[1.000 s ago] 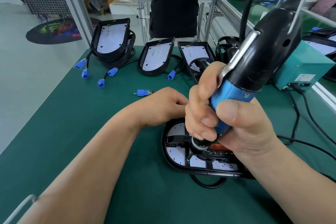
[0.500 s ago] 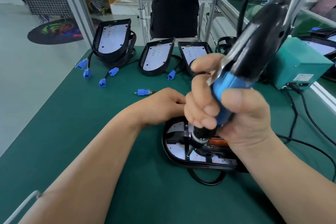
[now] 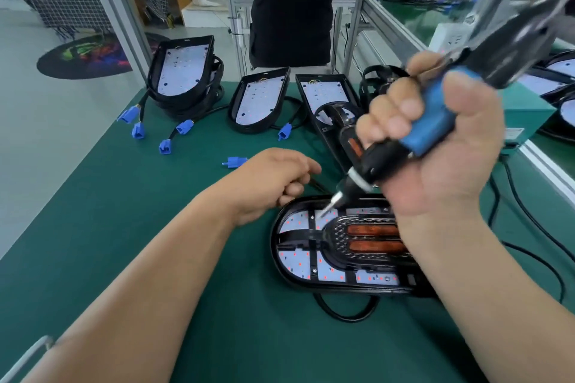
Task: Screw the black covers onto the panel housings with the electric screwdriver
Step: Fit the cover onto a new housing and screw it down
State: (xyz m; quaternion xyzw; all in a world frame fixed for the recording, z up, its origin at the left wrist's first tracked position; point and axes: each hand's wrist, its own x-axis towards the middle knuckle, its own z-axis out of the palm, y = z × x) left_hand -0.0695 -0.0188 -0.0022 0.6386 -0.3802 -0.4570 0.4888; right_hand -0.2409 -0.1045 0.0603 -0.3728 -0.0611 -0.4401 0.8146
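Observation:
A black oval panel housing lies on the green mat, its white LED board showing red dots. A black cover with two orange strips sits on it. My right hand grips the blue handle of the electric screwdriver, which is tilted with its bit tip just above the board's upper left part. My left hand lies at the housing's far-left rim with curled fingers; whether it holds anything is hidden.
Three more housings with blue connectors stand at the mat's back. A green box and black cables lie to the right. A person in black stands behind the table.
The screwdriver has lifted off the cover and tilted, its bit now over the upper left of the board. My left hand has drawn back from the housing towards the left.

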